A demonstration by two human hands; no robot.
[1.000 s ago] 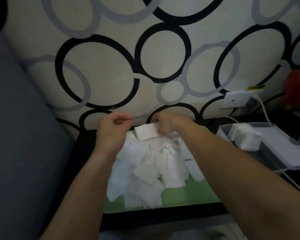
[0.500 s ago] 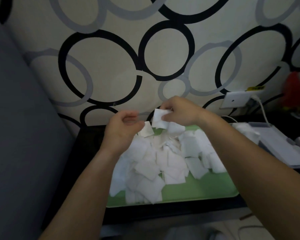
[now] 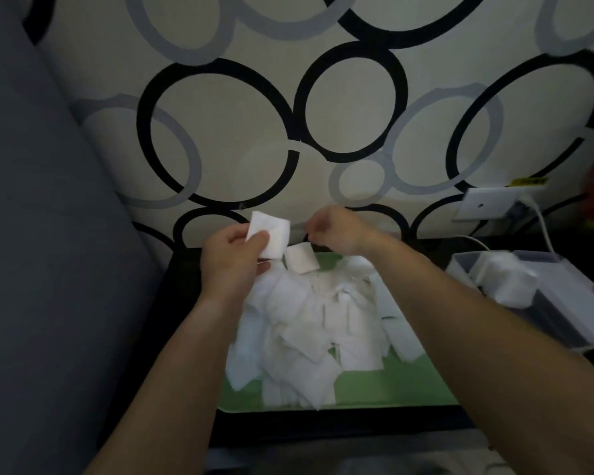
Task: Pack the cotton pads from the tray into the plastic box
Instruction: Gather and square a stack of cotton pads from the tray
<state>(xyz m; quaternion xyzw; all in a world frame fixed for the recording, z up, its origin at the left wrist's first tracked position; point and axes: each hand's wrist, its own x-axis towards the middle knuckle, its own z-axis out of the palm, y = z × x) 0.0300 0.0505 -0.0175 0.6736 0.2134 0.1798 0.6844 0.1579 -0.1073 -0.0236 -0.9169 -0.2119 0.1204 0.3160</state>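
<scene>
Pads [image 3: 268,240] handed over from the right hand [image 3: 336,231] now sit pinched in the fingers of the left hand [image 3: 232,258], above the far edge of the tray [image 3: 391,389]. The right fingers are curled; whether they hold anything I cannot tell. A heap [image 3: 306,330] remains for the box [image 3: 460,269] at right.

This looks like a room in a home: patterned wallpaper [image 3: 323,108] of black and grey rings fills the upper frame, a grey upholstered surface [image 3: 48,234] runs down the left, and at right a wall socket [image 3: 487,204] feeds a white cable [image 3: 542,228] above a low dark table [image 3: 186,286].
</scene>
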